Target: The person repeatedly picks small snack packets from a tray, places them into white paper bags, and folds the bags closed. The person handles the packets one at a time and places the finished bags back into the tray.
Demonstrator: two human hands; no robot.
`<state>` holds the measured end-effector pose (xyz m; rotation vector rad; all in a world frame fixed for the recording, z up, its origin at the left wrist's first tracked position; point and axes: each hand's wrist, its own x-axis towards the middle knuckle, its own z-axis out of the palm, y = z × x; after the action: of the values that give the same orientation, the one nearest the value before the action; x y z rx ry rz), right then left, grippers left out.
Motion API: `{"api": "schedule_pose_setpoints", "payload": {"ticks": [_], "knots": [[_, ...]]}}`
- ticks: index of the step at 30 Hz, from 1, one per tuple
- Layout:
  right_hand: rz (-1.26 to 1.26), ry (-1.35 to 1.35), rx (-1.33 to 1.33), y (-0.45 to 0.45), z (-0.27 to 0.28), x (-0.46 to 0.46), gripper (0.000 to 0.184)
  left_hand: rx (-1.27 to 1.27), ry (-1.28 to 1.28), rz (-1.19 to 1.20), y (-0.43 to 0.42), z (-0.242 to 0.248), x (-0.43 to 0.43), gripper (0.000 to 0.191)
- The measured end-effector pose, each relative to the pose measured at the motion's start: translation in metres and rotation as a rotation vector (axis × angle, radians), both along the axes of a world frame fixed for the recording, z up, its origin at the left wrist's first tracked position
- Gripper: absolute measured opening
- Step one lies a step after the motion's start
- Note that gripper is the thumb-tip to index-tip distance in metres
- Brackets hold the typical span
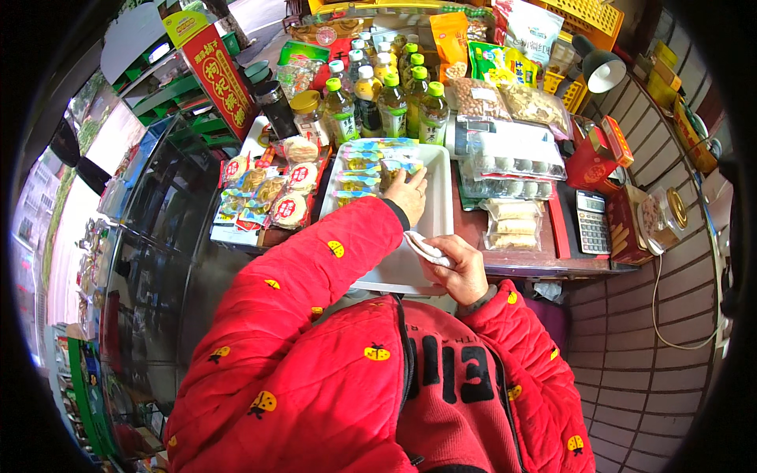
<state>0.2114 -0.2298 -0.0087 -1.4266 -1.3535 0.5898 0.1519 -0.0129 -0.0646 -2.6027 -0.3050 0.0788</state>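
Observation:
A white plastic tray [439, 207] lies before me, with rows of small clear packets [358, 180] with blue and yellow edges in its left and far parts. My left hand [409, 195] reaches into the tray, fingers spread, its fingertips against a packet of dark contents [392, 168] near the far side. It does not seem to grip anything. Close to the tray's near right corner, my right hand [458, 269] grips a folded whitish cloth [427, 248]. Part of that cloth is hidden in the palm.
Left of the tray sit round packaged snacks [290, 211]. Several green-capped drink bottles [390, 109] stand behind it. To the right are stacked egg cartons [511, 162], bagged pale rolls [513, 226], a calculator [592, 222] and a desk lamp [600, 68]. A glass display case [154, 254] stands left.

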Motion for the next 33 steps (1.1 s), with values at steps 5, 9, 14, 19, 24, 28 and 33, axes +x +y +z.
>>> {"api": "schedule_pose_setpoints", "payload": {"ticks": [5,9,14,19,24,28,33], "knots": [[0.027,0.025,-0.040,-0.001,0.001,0.003,0.045,-0.116,0.037,0.154,0.003,0.004,0.011,0.037],[0.049,0.013,-0.008,-0.001,-0.002,0.007,0.046,-0.130,-0.106,0.108,0.002,0.001,0.007,0.036],[0.038,-0.015,0.093,0.002,-0.013,0.013,0.040,-0.154,-0.399,-0.097,-0.018,0.013,-0.013,0.024],[0.073,-0.011,0.082,0.002,-0.005,0.012,0.038,-0.396,-0.527,-0.082,-0.036,0.049,-0.098,0.005],[0.089,-0.037,0.104,0.005,-0.004,0.012,0.035,-0.484,-0.327,0.127,-0.030,0.038,-0.133,0.010],[0.116,-0.040,0.058,0.009,-0.007,0.011,0.030,-0.492,-0.170,0.208,-0.029,0.032,-0.128,0.014],[0.093,0.014,0.029,0.011,-0.008,0.008,0.031,-0.533,-0.170,0.249,-0.021,0.024,-0.123,0.011]]}}
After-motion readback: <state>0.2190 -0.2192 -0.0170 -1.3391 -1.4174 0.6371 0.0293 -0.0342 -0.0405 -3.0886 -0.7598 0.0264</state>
